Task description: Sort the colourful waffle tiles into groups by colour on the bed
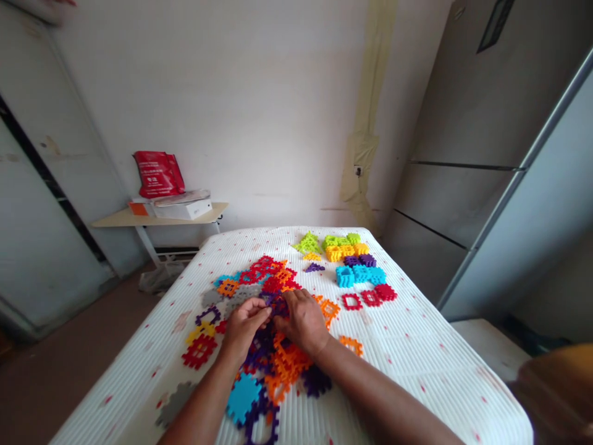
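Over the middle of a loose pile of toothed plastic building tiles, my two hands are close together. Thumb and forefinger of my left hand point(247, 322) are pinched at the edge of a purple building tile point(278, 304). My right hand point(304, 318) is bent over the same purple tile from the other side, its fingers curled and partly hiding it. Orange tiles point(290, 363) and a light blue tile point(244, 397) lie below the hands. Red tiles point(264, 269) are heaped beyond them, and a grey tile point(175, 403) lies by my left forearm.
At the right of the white ribbed table cover point(393, 364) are rows of lime green point(340, 241), yellow point(346, 251), purple point(360, 260), light blue point(360, 275) and red tiles point(370, 298). A refrigerator point(445, 185) stands to the right. A side table point(120, 219) carries a red bag point(158, 175).
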A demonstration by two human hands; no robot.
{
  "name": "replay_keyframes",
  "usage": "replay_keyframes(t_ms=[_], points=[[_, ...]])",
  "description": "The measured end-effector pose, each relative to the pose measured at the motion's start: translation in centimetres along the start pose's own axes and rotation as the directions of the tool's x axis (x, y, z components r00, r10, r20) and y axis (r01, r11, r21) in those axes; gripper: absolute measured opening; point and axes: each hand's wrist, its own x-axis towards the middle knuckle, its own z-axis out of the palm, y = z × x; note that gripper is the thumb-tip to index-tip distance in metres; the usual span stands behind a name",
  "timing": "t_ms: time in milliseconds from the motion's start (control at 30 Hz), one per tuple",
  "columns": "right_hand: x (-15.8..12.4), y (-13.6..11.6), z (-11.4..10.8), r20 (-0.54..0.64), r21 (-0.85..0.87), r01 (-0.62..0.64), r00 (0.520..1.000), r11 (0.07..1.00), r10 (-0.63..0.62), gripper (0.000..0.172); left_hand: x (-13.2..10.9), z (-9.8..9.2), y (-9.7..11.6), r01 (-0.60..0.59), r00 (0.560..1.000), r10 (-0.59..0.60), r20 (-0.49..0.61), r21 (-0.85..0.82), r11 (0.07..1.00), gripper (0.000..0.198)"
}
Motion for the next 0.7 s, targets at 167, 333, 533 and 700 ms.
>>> replay_keyframes(t_ms=[167, 333, 533, 700], points=[[3.8, 5.2, -3.4, -0.05, -0.158, -0.253, 0.967, 0.954, 0.248, 0.027, 0.1, -0.4, 0.5, -0.02, 0.999, 0.021, -0.041, 0.02, 1.0, 0.045], [7.8, 12.4, -5.6, 0.04, -0.356, -0.533, 0.812, 0.767, 0.583, 0.034, 0.3, -0.8, 0.5, -0.029, 0.997, 0.031, -0.066, 0.03, 0.999, 0.045], [8.9, 15.2, -4.2, 0.094, -0.389, -0.575, 0.753, 0.72, 0.651, 0.038, 0.2, -0.8, 0.4, -0.035, 0.997, 0.036, -0.065, 0.027, 0.999, 0.046], [8.7, 15.5, -4.6, 0.043, -0.388, -0.571, 0.773, 0.723, 0.633, 0.042, 0.1, -1.0, 0.7, -0.035, 0.996, 0.036, -0.081, 0.021, 0.999, 0.042]])
